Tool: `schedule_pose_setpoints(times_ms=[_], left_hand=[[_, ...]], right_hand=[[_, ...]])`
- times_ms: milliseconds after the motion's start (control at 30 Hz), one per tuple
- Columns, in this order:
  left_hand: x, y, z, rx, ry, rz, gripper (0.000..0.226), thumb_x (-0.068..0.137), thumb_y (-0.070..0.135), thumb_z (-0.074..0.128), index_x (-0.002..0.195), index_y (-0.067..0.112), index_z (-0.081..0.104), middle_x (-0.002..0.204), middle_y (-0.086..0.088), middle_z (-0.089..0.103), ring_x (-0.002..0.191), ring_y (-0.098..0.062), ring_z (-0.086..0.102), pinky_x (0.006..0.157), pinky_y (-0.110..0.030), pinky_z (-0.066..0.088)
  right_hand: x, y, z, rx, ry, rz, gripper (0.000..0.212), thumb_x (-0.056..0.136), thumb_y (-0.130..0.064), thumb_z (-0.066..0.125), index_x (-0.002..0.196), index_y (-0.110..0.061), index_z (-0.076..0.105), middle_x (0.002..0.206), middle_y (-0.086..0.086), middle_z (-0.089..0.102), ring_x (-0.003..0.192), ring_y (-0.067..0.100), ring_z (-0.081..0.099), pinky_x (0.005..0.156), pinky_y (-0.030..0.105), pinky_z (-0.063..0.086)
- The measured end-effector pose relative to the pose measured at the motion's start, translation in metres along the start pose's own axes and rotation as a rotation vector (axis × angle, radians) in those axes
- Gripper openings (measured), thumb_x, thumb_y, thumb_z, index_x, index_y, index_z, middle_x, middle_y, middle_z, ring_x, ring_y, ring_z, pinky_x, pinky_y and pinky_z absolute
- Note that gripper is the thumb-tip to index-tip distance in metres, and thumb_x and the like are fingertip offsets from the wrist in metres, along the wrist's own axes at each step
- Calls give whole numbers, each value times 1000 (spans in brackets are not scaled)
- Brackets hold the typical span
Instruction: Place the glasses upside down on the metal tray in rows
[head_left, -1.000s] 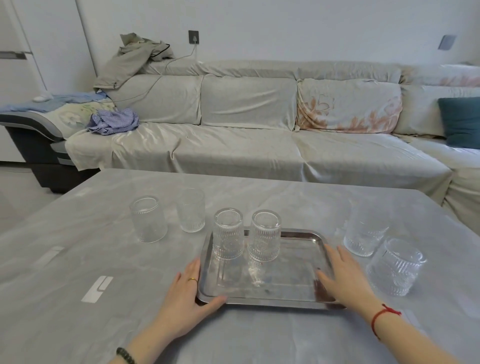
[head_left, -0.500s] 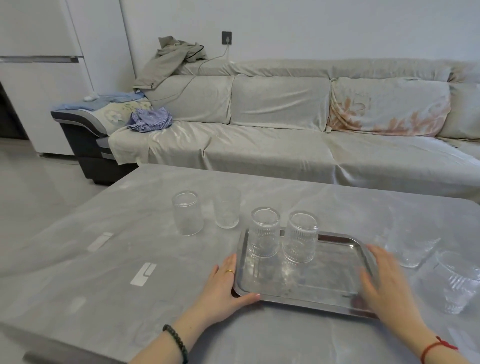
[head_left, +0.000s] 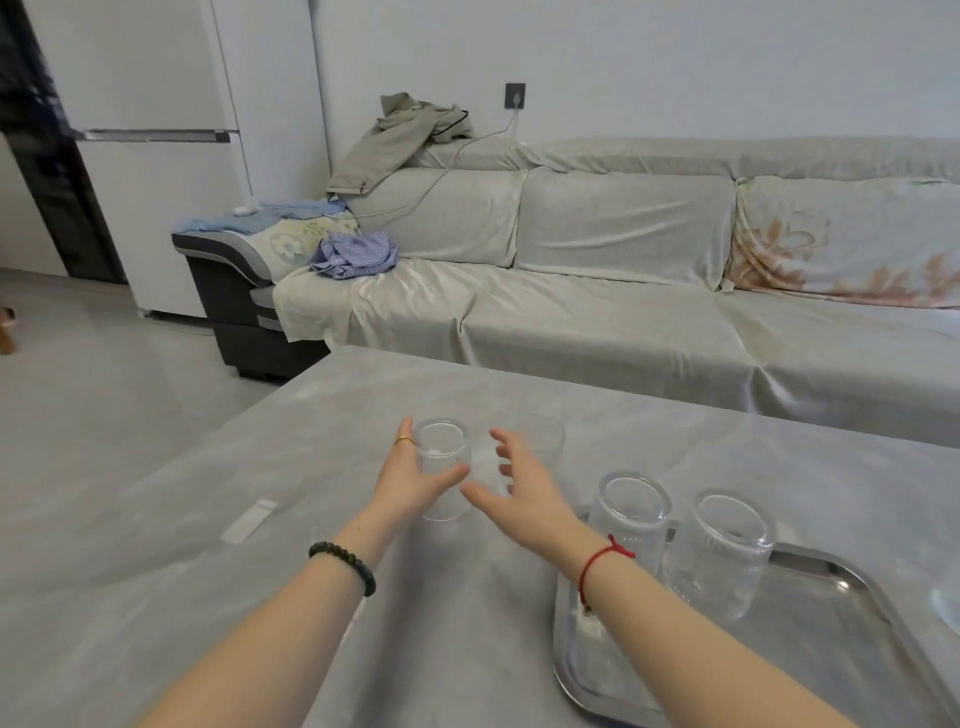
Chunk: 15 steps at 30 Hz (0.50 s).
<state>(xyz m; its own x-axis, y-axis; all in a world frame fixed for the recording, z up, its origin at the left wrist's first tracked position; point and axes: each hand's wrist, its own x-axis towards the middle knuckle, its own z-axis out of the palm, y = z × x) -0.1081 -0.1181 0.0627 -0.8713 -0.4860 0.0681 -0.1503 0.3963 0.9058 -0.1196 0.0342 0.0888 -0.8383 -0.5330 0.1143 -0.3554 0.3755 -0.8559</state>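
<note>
The metal tray (head_left: 826, 639) lies at the lower right of the grey table, with two ribbed glasses upside down along its far edge, one on the left (head_left: 628, 525) and one on the right (head_left: 719, 551). Left of the tray an upright clear glass (head_left: 441, 457) stands on the table, and my left hand (head_left: 410, 475) wraps around it. My right hand (head_left: 524, 486) hovers with fingers spread just in front of a second upright glass (head_left: 545, 441), which it partly hides.
The grey table (head_left: 311, 519) has pale tape marks (head_left: 249, 519) on its left side. A covered sofa (head_left: 597, 291) runs behind the table's far edge. A white fridge (head_left: 156, 156) stands at the back left, with bare floor to the left.
Both hands left the tray's sides and went up and left to the two loose glasses. My left hand closed around one. The view swung left, putting the tray at the lower right.
</note>
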Motion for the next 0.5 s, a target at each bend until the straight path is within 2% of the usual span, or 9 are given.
schedule_pose_setpoints(times_ms=[67,167,267,333,433,500], left_hand=[[10,-8,6,-12,-17,-38,101,66,20,78,142,13,12,144,-8,36,131,-22,37,98,-26,29],[17,-16,11,-10,51,-38,79,61,20,81,126,12,36,118,-8,55,107,-23,53,84,-27,38],[9,-21,8,-20,103,27,65,56,26,84,108,19,46,100,1,60,92,-17,57,75,-26,42],[-4,-18,5,-43,113,87,61,53,28,85,101,26,47,92,10,62,87,-12,60,70,-24,43],[-34,-6,2,-100,96,173,56,52,30,85,96,37,51,91,15,66,84,6,61,69,-13,46],[-57,6,2,-110,71,241,57,49,31,86,93,41,52,91,14,66,83,14,58,65,-2,42]], right_hand=[[14,4,14,28,-13,57,74,81,-30,63,140,-19,20,147,6,31,134,23,33,110,40,32],[24,13,29,57,-50,93,75,83,-26,60,142,-18,16,149,7,29,135,23,32,110,39,32],[25,20,36,86,-74,82,75,80,-16,60,142,-18,17,145,5,34,132,22,35,105,30,34],[21,20,36,125,-58,39,75,75,-11,65,138,-18,24,133,0,45,127,19,42,97,18,36],[6,15,30,217,0,-56,75,64,-6,73,125,-29,37,114,-15,54,111,0,52,85,2,37],[-13,14,24,237,29,-91,78,55,-5,77,114,-39,39,109,-25,54,104,-11,52,82,-1,38]])
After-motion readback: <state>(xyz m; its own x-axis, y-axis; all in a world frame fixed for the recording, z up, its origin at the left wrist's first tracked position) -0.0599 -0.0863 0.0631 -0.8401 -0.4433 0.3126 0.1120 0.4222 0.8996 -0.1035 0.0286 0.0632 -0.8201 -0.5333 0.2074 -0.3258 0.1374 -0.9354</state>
